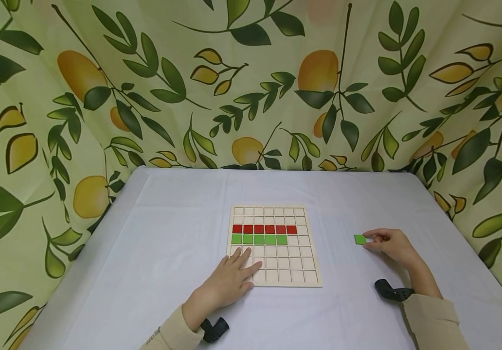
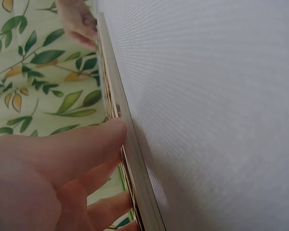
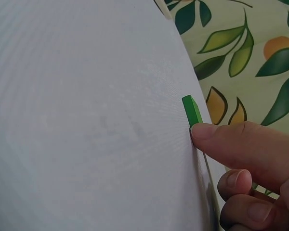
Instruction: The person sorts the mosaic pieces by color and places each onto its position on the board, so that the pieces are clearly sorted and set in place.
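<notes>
A wooden grid board [image 1: 296,262] lies flat on the table, with a row of red square tiles [image 1: 270,229] and, just nearer, a shorter row of green square tiles [image 1: 259,239] in its cells. My left hand [image 1: 229,282] rests on the board's near left corner, fingers spread; in the left wrist view its thumb touches the board's edge [image 2: 127,130]. Out to the right of the board, my right hand [image 1: 390,244] pinches a loose green tile [image 1: 359,239] between thumb and fingertips. The right wrist view shows that green tile [image 3: 191,109] sticking out past the thumb.
A white cloth [image 1: 181,218] covers the table. Behind it and at both sides hangs a leaf-and-fruit patterned curtain [image 1: 246,116]. Each wrist wears a black device, one on the left [image 1: 215,330] and another on the right [image 1: 392,290].
</notes>
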The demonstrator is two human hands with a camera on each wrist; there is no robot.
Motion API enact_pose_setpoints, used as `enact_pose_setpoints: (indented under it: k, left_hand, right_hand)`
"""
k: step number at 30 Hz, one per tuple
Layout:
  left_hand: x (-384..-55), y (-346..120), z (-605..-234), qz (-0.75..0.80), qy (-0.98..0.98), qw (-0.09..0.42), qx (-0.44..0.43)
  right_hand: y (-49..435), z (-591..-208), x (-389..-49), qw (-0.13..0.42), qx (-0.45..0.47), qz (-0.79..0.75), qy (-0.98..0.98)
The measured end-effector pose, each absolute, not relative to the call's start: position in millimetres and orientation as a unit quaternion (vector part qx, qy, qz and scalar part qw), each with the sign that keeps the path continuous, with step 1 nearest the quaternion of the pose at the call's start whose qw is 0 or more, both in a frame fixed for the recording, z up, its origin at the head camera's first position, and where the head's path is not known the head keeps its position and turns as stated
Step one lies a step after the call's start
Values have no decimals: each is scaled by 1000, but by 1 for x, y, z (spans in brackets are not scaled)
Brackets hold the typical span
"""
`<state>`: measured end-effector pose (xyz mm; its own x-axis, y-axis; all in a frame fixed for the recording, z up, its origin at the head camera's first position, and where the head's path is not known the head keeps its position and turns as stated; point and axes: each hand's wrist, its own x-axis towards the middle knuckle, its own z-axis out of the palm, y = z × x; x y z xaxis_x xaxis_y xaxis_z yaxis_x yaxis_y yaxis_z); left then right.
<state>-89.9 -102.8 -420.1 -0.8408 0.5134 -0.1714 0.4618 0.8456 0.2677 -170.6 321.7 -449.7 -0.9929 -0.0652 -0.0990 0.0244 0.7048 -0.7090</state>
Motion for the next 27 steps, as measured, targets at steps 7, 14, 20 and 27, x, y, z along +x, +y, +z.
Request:
enact_pose_setpoints:
  k: [7,14,20,27]
  left_hand:
    - [-90,-103,-421,110,953,117,257]
    - [-90,-103,-422,110,953,119,257]
    - [-89,-104,-421,123,952,123,252]
    - [-90,-103,-420,125,952,125,251]
  right_hand:
    - [321,-450,-170,59,-8,-385,921]
    - [320,-448,-169,53,-8,-385,922]
    - [316,-447,-170,48,-12,-384,922]
    - [313,-446,-173,47,-12,-386,921]
